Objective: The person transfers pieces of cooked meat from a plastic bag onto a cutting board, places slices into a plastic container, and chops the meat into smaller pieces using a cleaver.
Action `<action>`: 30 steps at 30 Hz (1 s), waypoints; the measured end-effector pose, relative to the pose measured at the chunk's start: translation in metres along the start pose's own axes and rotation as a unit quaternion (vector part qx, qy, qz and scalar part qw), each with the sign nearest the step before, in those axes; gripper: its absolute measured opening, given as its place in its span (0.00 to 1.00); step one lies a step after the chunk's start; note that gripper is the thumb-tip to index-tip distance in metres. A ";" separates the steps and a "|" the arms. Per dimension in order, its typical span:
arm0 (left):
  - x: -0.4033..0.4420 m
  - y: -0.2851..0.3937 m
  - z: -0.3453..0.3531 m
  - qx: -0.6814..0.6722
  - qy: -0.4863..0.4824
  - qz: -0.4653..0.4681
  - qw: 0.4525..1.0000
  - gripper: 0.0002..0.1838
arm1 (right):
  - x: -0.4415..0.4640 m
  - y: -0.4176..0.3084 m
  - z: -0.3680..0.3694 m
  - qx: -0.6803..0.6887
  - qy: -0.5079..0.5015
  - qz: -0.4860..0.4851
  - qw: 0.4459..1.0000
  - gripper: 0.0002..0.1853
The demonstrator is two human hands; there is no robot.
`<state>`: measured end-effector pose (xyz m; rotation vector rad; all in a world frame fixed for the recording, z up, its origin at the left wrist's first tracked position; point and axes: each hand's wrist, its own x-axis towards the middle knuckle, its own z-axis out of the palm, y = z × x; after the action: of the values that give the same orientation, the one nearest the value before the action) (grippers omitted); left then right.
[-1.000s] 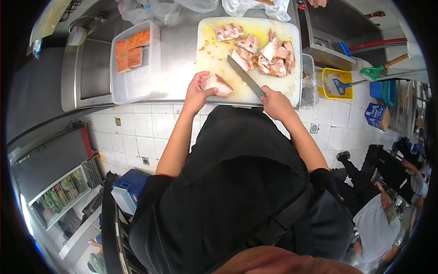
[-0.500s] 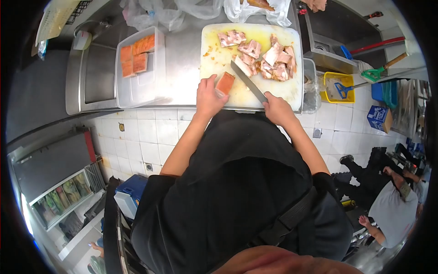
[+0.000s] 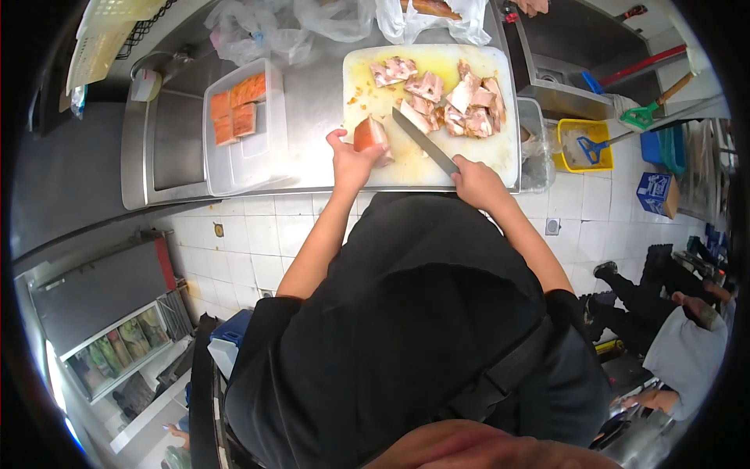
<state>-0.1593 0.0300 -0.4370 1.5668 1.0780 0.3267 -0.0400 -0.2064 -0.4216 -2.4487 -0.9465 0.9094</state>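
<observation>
My left hand [image 3: 353, 162] grips a block of meat [image 3: 369, 133] with an orange top and pale sides, tilted at the left part of the white cutting board [image 3: 426, 168]. Its thumb and fingers lie on either side of the block. Closed around a knife handle at the board's front edge is my right hand [image 3: 478, 186]. The knife's [image 3: 424, 141] long blade points up and left, its tip close to the cut meat. Several pale, chopped meat pieces [image 3: 473, 102] lie across the upper and right part of the board.
A clear plastic tub [image 3: 246, 168] at the left holds several orange meat blocks [image 3: 234, 117]. Plastic bags [image 3: 332, 17] lie behind the board. A sink [image 3: 578, 43] is at the right, with a yellow bucket [image 3: 584, 129] on the floor. A co-worker [image 3: 680, 352] is at the lower right.
My left hand has turned the meat block and tipped it up, bringing a pale side into view. The knife stays almost in place in my right hand. The co-worker has shifted posture.
</observation>
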 end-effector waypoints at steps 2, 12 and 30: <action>-0.004 0.008 -0.001 0.157 -0.086 -0.020 0.984 0.43 | 0.003 0.003 0.000 0.006 0.010 -0.033 0.999 0.12; 0.040 0.017 0.003 0.405 -0.142 0.389 0.815 0.34 | 0.008 -0.003 -0.002 -0.002 -0.011 -0.028 1.000 0.13; 0.001 0.003 0.021 0.420 -0.135 0.086 0.893 0.28 | -0.012 -0.058 -0.028 -0.133 -0.039 -0.089 0.986 0.16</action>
<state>-0.1431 0.0178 -0.4414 2.3976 0.8968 -0.2930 -0.0554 -0.1763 -0.3651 -2.5047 -1.3684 0.8700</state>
